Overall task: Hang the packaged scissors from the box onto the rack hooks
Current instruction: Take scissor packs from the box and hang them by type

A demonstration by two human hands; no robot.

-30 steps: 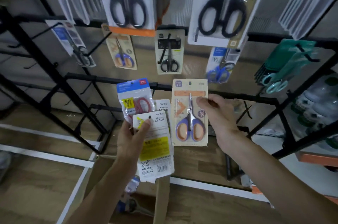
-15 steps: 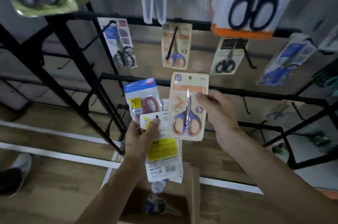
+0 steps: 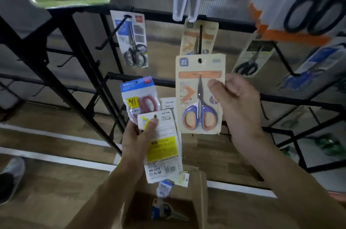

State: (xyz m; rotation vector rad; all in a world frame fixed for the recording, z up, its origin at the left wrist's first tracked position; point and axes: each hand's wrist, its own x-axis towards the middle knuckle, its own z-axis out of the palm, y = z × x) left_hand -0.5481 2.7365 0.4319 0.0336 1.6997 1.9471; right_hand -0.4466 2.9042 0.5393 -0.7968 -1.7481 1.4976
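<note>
Box: the cardboard box [image 3: 198, 187] sits open nearest us, at the bottom edge of view, with at least one more pack [image 3: 164, 208] lying inside.
Left hand: our left hand [image 3: 135, 135] is clamped on a fanned stack of packs [image 3: 162, 152] above the box, with the thumb pressed on the front white-and-yellow card. A red-handled pair in a blue-topped bag [image 3: 139, 97] pokes out behind.
Right hand: our right hand [image 3: 237, 105] pinches the right edge of the beige card [image 3: 187, 67], thumb on the front and fingers behind. The hands are apart, each with its own load.
Task's thing: the beige card carries small purple-and-orange scissors [image 3: 199, 116]. It is held upright in the air, beside the stack and in front of the rack.
Handling: we judge it light and fairly stiff, a flat board that could flex or swing if pinched at one corner.
Grip: holding mid-height on the side edge, as now, keeps the top free and lets us steer.
Hang hole: the hang hole [image 3: 200, 60] at the card's top centre is unobstructed.
Hook: the black hook [image 3: 200, 39] just above already bears a matching beige pack [image 3: 207, 36]. Its tip sits right over our hole in this view, not yet through it.
Rack: the black rack [image 3: 82, 47] holds other packs along its bars — a blue-and-grey one [image 3: 133, 41] to the left and blurred ones to the right.
</note>
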